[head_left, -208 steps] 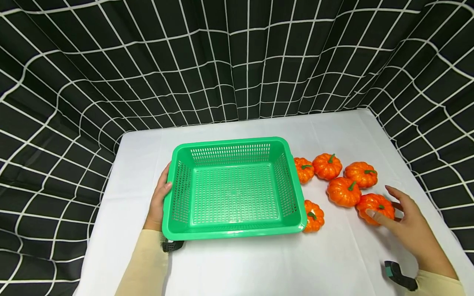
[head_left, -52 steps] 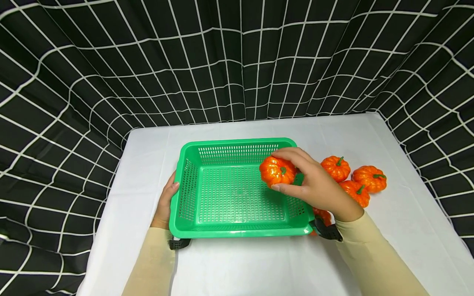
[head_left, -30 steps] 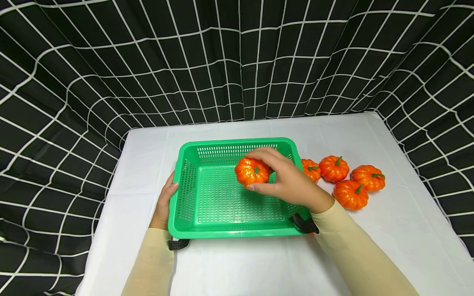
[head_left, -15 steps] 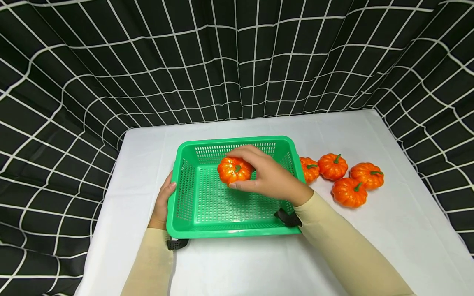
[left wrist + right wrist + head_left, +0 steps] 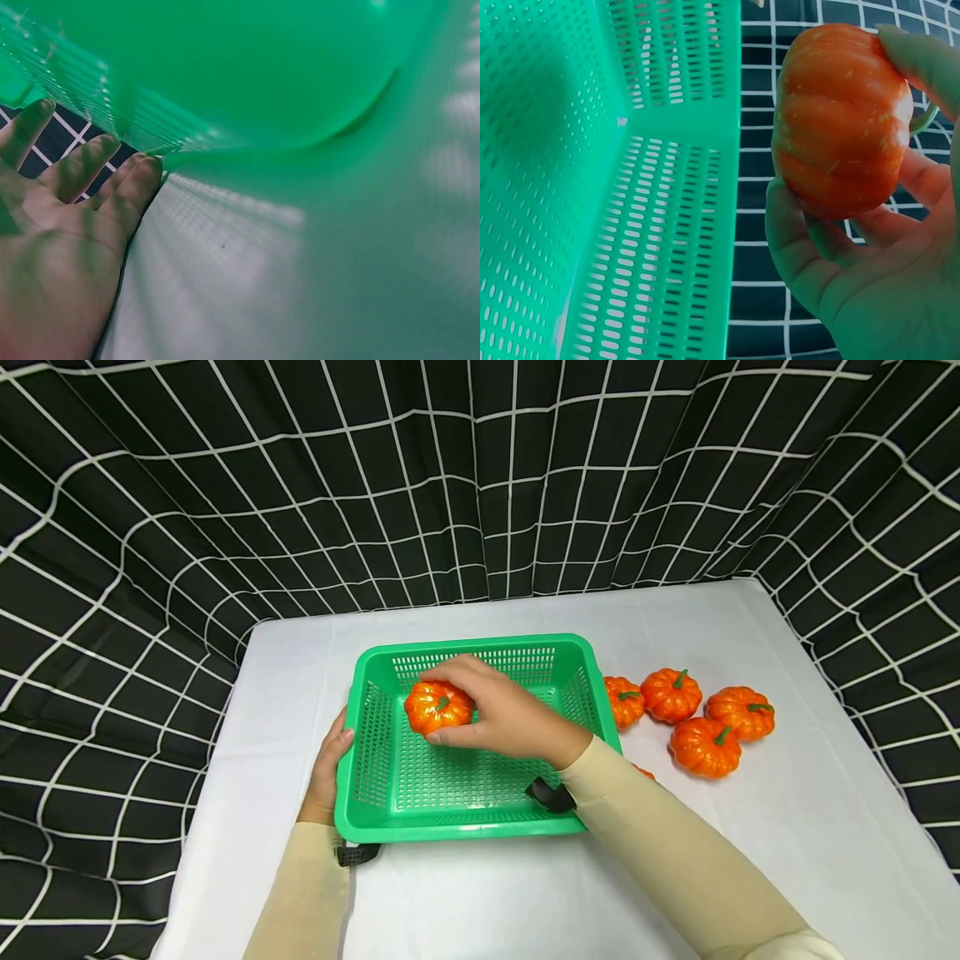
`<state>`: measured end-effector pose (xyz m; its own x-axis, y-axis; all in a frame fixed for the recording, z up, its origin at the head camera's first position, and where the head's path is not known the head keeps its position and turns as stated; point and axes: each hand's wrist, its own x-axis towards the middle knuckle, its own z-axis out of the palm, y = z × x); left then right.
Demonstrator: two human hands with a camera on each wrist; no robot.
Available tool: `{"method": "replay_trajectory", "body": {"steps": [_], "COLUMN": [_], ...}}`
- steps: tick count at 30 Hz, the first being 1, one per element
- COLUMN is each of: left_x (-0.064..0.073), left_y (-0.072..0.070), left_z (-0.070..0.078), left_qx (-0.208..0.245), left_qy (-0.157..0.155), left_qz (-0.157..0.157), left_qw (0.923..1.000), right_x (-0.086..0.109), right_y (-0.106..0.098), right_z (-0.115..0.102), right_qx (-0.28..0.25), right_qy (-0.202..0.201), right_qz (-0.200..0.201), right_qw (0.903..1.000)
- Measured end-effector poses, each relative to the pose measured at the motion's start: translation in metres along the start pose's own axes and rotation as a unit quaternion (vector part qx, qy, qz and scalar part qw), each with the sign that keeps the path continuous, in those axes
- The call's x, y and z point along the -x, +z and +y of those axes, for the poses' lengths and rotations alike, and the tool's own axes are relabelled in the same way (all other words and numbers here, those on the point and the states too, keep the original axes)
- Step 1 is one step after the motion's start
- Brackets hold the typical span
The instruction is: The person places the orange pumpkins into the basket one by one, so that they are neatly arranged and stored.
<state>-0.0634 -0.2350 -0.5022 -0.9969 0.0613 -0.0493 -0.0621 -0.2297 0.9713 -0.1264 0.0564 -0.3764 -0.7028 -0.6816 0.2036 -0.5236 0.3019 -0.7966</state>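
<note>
In the head view a green plastic basket point(image 5: 468, 832) with slotted walls stands on the white table. My left hand point(image 5: 324, 777) holds its left rim, thumb on top; the left wrist view shows the fingers point(image 5: 139, 184) against the wall from outside. My right hand point(image 5: 498, 714) grips a small orange pumpkin point(image 5: 435, 708) with a green stem, thumb on the near side and fingers over the far side. This pumpkin is over the left part of the basket. In the right wrist view the pumpkin point(image 5: 844, 124) sits between thumb and fingertips, above the basket's rim point(image 5: 731, 225).
Several more orange pumpkins point(image 5: 705, 748) lie on the table right of the basket. One of them point(image 5: 642, 771) is mostly hidden behind my right sleeve point(image 5: 660, 843). A black cloth with white grid lines point(image 5: 480, 485) hangs around the table point(image 5: 465, 893).
My right hand was at the rightmost near pumpkin earliest on. It has since taken hold of it and carried it left, across the basket. My left hand stays at the rim.
</note>
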Motion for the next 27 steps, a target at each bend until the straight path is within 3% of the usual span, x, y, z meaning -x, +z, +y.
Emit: {"method": "replay_trajectory", "body": {"steps": [8,27], "left_x": [0.0,0.001], "left_y": [0.001,0.003], "left_z": [0.0,0.003], "left_qx": [-0.001,-0.007], "left_qy": [-0.003,-0.002], "left_qz": [-0.007,-0.013], "left_qw": [1.0,0.9999], "right_x": [-0.015,-0.05], "right_y": [0.008,0.031], "right_z": [-0.005,0.01], "right_qx": [0.016,0.02], "right_qy": [0.01,0.047], "right_qz": [-0.001,-0.028], "right_qw": [0.9998,0.9983]}}
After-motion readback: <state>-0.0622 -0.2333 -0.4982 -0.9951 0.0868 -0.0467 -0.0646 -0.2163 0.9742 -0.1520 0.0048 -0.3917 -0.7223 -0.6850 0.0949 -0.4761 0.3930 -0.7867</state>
